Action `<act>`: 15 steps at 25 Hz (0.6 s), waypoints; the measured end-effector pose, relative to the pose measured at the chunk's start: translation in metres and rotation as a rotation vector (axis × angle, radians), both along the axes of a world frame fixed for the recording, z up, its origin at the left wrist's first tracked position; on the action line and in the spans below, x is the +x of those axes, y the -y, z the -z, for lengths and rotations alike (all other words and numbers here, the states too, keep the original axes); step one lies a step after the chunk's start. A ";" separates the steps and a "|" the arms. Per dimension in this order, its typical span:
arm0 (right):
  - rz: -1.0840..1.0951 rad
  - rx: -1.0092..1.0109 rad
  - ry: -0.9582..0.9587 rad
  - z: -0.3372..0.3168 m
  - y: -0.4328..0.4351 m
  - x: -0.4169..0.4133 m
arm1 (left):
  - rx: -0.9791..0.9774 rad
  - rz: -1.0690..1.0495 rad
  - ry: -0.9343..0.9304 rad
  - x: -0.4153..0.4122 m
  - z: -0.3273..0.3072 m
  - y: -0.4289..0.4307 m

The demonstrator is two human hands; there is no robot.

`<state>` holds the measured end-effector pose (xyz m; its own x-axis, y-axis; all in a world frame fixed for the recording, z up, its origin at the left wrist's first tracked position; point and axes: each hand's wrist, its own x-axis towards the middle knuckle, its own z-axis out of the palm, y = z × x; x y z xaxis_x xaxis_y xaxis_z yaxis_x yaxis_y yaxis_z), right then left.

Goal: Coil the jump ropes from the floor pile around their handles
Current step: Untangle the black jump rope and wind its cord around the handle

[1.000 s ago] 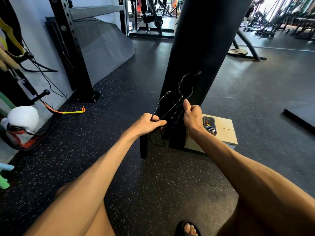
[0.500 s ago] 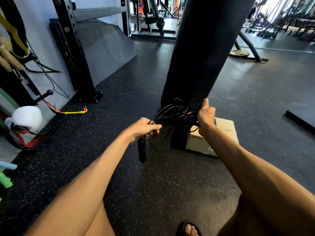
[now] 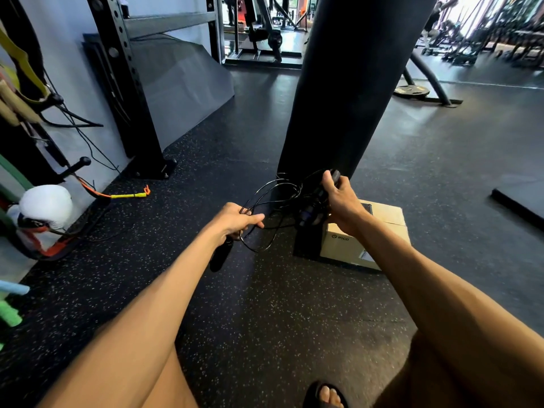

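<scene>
Next, with the right grip (image 3: 343,201) curled round the upper handle (image 3: 334,175) and the left grip (image 3: 235,220) pinching the black rope (image 3: 273,195) above the dangling handle (image 3: 219,256), mid-air before the punching bag (image 3: 347,83), wind each loop snugly, untwisting tangles.

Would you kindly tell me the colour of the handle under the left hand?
The handle is black, seen in the head view.

Jump rope (image 3: 290,195) before punching bag (image 3: 353,83); box (image 3: 385,219) right of it.

Left hand (image 3: 235,221) and right hand (image 3: 343,203) grip a tangled black jump rope (image 3: 308,211).
</scene>
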<state>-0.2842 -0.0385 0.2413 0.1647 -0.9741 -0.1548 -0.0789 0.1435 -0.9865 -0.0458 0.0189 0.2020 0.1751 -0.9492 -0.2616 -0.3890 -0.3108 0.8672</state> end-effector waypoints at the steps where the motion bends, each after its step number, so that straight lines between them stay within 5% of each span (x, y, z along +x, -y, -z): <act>1: -0.004 -0.030 -0.042 -0.001 0.000 -0.002 | -0.042 -0.017 -0.063 0.001 -0.001 0.000; 5: 0.005 -0.060 -0.062 0.005 -0.001 0.002 | -0.281 -0.037 -0.399 -0.010 -0.010 0.002; 15: 0.004 -0.181 -0.220 0.010 -0.004 0.015 | -0.240 0.214 -0.191 -0.038 0.002 0.006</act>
<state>-0.2694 -0.0343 0.2312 0.1427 -0.9897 -0.0101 -0.2938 -0.0326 -0.9553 -0.0842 0.0131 0.1999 -0.0643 -0.9973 -0.0362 -0.2468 -0.0193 0.9689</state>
